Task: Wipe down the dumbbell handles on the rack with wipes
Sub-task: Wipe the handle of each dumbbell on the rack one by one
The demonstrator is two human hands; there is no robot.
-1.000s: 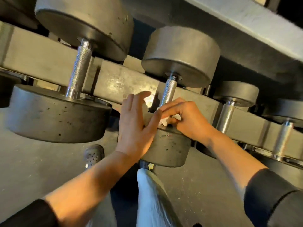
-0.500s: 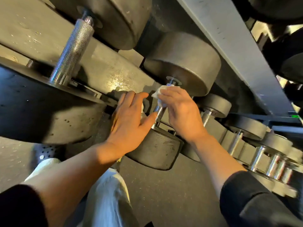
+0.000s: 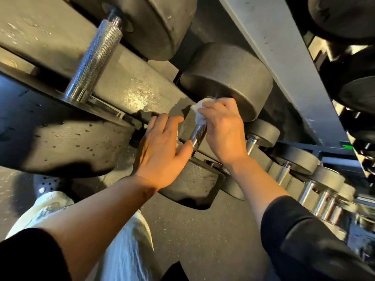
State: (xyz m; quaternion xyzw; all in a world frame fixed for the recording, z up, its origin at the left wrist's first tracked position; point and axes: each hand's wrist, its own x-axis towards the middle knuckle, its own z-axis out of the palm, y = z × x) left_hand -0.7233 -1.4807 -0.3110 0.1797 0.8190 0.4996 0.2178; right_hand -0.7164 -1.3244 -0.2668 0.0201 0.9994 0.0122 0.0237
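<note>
Grey speckled gym flooring [image 3: 203,236] lies below a metal dumbbell rack [image 3: 129,86]. On the rack, the right hand [image 3: 223,128] curls around a crumpled white wipe [image 3: 197,112], wrapping it over the upper part of a knurled dumbbell handle [image 3: 198,135], just under the far weight head [image 3: 227,80]. The left hand [image 3: 162,147] is spread with straight fingers, resting on the near weight head [image 3: 192,183], thumb tip touching the handle. To the left stands a larger dumbbell [image 3: 60,138]; smaller dumbbells [image 3: 316,179] line up to the right.
</note>
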